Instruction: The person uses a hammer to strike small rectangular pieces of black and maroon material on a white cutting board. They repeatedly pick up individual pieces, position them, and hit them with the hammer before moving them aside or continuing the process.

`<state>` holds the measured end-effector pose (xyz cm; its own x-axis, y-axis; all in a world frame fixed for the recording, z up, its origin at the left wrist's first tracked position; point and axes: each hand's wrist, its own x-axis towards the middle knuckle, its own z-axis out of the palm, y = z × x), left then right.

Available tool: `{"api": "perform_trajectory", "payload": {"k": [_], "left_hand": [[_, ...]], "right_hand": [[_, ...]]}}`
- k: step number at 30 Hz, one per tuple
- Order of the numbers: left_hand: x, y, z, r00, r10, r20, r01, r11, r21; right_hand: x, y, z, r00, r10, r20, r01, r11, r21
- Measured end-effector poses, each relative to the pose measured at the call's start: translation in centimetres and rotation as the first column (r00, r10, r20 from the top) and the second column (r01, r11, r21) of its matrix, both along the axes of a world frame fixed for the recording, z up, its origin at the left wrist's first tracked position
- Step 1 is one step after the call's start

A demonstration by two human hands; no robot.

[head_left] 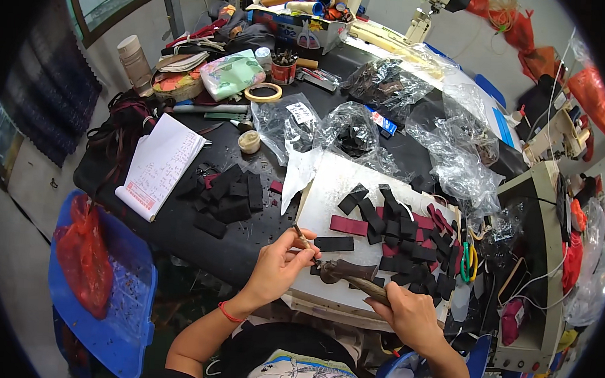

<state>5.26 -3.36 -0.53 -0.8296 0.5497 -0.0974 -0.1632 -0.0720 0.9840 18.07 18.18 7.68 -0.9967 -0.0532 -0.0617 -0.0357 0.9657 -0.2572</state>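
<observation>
From the head camera, the work sits on a pale board point(330, 183) laid on the black bench point(179, 231). One black strip point(334, 244) lies by itself near the board's front, just beyond the hands. To its right a heap of black and dark red strips point(408, 244) covers the board's right side, and a second, smaller pile of black pieces point(228, 196) lies off the board on the bench to the left. Judging from this, many pieces are already through and the single strip is the one being worked now. Which pile is finished and which is waiting I cannot tell from here.

The left hand point(277, 265) comes in from below, wrist bent, fingers pinched around a thin metal punch point(302, 235) that stands tilted with its tip close to the strip's left end. The right hand point(412, 315) is clenched on the wooden handle of a hammer point(349, 273), whose dark head lies low over the board's front edge, just beside the left fingers, not raised.
</observation>
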Motion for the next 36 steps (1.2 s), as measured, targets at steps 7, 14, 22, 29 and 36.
{"api": "perform_trajectory", "payload": {"k": [7,14,22,29,36], "left_hand": [[0.1,0.0,0.0,0.995,-0.015,-0.099,0.012,0.999,-0.036],[1.1,0.0,-0.1,0.81,-0.058,-0.583,-0.064,0.98,-0.186],[2.1,0.3,0.8,0.684,-0.159,-0.712,-0.097,0.947,-0.305],[0.0,0.5,0.2,0.958,0.001,-0.286,-0.036,0.992,-0.119],[0.1,-0.3,0.6,0.949,-0.072,-0.306,0.029,0.989,-0.142]], "right_hand": [[-0.2,0.3,-0.1,1.0,-0.015,0.004,0.015,0.999,-0.051],[-0.2,1.8,1.1,0.942,-0.047,-0.331,0.004,0.991,-0.13],[-1.6,0.8,2.4,0.976,-0.03,-0.216,-0.006,0.987,-0.162],[0.4,0.9,-0.6,1.0,-0.028,-0.011,0.028,1.0,-0.006],[0.5,0.4,-0.5,0.998,-0.058,-0.004,0.058,0.997,-0.044]]}}
